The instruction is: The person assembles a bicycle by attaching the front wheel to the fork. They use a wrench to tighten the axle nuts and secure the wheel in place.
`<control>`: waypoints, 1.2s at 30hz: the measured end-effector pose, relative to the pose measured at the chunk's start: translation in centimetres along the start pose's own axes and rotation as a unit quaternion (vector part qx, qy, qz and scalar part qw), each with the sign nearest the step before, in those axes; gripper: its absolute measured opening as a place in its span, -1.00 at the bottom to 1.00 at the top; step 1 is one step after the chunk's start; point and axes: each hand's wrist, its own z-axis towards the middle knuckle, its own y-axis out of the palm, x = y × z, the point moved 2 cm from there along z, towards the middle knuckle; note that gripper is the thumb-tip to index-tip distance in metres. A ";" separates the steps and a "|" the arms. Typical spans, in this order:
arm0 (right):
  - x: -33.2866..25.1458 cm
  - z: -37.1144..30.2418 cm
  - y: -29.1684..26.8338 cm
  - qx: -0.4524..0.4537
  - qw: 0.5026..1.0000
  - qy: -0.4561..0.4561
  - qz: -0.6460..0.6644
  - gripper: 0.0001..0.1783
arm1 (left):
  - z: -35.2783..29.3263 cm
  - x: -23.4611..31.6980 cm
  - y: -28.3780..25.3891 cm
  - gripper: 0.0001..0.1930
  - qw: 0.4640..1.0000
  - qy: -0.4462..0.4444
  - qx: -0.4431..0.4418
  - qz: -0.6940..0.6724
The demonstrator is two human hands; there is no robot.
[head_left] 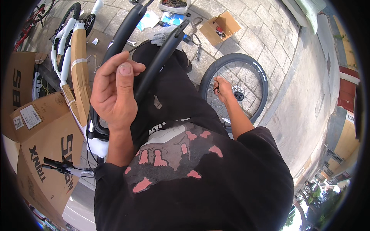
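My left hand [115,86] is raised beside the black bicycle fork, its fingers curled in and thumb laid across them. A thin black cable [140,45] runs up to its fingertips; whether they grip it is hidden. The two black fork legs [160,59] point up and away between my left hand and my knees. My right hand [223,89] is closed around a small black object [216,89], mostly covered by the fingers. Below that hand a bicycle wheel [263,90] with a black tire and a disc rotor lies flat on the paving.
An open cardboard box [228,24] with small parts sits ahead, near a white basin [174,8] of parts. Tools and plastic bags lie close to it. A foam-wrapped bicycle frame [65,54] and large cartons [46,150] stand at left, beside a handlebar [61,165].
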 end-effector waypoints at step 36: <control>-14.2 0.8 -16.7 -0.082 0.960 -0.113 0.243 -0.89 | -5.2 -6.7 14.2 -0.76 0.950 -0.043 -0.304 0.061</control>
